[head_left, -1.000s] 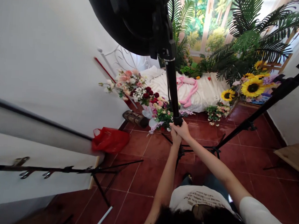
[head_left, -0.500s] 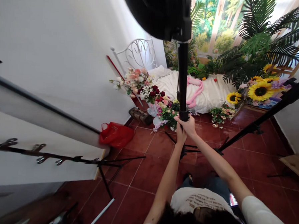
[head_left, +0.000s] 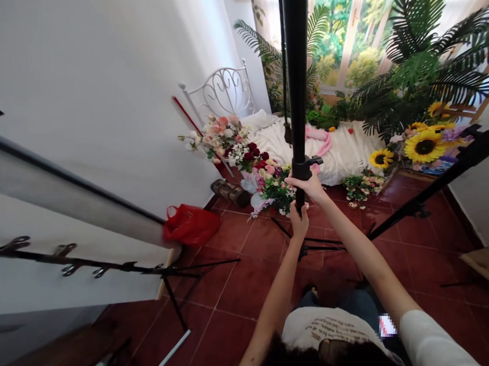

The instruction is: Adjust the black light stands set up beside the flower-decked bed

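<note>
- Light stand pole (head_left: 295, 82) is long, black and thin; it goes straight up past the top of our view, over the red floor (head_left: 240, 270), in front of the flowers (head_left: 246, 150).
- Our right hand (head_left: 312, 187) is wrapped around the pole just under its lock knob (head_left: 311, 162); that spot gives a firm hold.
- Our left hand (head_left: 299, 221) is closed on the pole lower down; two grips, one above the other, keep the tall pole from tipping.
</note>
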